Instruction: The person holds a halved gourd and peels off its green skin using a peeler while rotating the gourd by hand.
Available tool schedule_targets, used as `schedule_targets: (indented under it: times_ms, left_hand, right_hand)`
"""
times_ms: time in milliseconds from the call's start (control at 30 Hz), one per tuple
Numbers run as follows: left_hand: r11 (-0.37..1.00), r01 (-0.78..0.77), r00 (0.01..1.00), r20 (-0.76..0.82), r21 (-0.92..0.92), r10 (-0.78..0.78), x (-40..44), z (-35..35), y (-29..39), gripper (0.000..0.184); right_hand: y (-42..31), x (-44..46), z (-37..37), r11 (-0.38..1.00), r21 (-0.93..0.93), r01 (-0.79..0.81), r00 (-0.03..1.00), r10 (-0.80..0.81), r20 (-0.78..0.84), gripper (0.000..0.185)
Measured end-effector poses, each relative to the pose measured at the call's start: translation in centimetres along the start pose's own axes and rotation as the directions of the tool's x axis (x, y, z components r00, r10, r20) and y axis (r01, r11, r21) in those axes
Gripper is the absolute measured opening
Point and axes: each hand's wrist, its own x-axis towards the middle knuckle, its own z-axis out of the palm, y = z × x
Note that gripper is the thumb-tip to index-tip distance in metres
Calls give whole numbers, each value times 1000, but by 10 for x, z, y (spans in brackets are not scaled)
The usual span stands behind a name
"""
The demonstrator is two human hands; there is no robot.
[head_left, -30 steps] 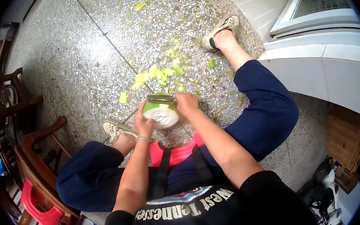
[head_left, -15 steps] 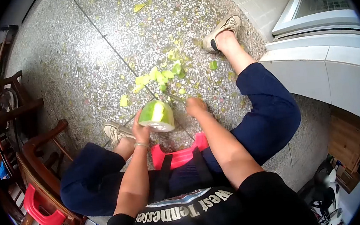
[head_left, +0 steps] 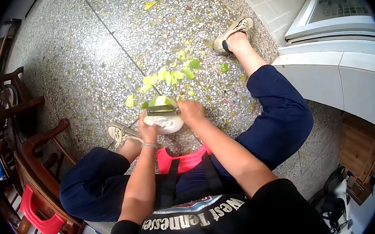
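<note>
A thick piece of green-skinned melon (head_left: 166,124) with a white cut face is held between my knees' space, above the floor. My left hand (head_left: 147,126) grips its left side. My right hand (head_left: 191,112) is closed on the handle of a knife, whose dark, broad blade (head_left: 161,110) lies across the upper side of the melon. Part of the skin there is pared to pale green. Several green and yellow-green peelings (head_left: 162,73) lie on the floor just beyond the melon.
Speckled stone floor (head_left: 82,81) spreads ahead. At the left are wooden chairs (head_left: 42,143) and a red plastic stool (head_left: 40,214). A red seat (head_left: 187,160) is under me. A white ledge (head_left: 322,72) and window frame (head_left: 334,10) stand at the right.
The knife has come back from the peelings to the melon's upper side. A green peeling now lies at the right of the pile. The melon's cut face has turned up again.
</note>
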Motion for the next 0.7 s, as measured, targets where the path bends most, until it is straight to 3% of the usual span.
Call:
schedule_targets:
  times_ms: [167,200,233,300,367,433,567,633,700]
  left_hand:
    - [1000,16,1000,17,20,-16,-4,5,24,65]
    - [995,10,1000,-14,100,-9,1,2,10,64]
    - [983,-96,995,5,157,96,0,0,12,64]
    - [997,-37,998,-62,-67,33,-6,7,16,57]
    - [992,105,994,2,-76,-105,-5,-4,11,57]
    - [982,104,994,-5,-156,-106,-5,-1,13,59]
    - [977,176,978,-89,-119,-187,-1,0,-2,60]
    - [977,184,974,-110,-107,-196,2,2,-1,61]
    - [969,183,977,-81,-164,-198,1,1,0,62]
  right_hand:
    - [30,3,5,996,47,-77,997,77,-10,10]
    - [58,3,16,975,-105,-198,964,213,156,14]
    - [67,12,12,920,-272,-283,888,358,288,19]
    - [66,18,12,913,-254,-318,855,392,340,20]
    - [58,-6,3,899,-269,-345,788,433,438,21]
    - [44,5,-8,860,-152,-487,757,503,417,19]
    - [20,0,-26,951,8,-309,890,286,354,23]
    - [2,-11,-28,983,142,-120,985,100,144,20]
    - [-10,-11,-26,998,53,22,991,-29,132,17]
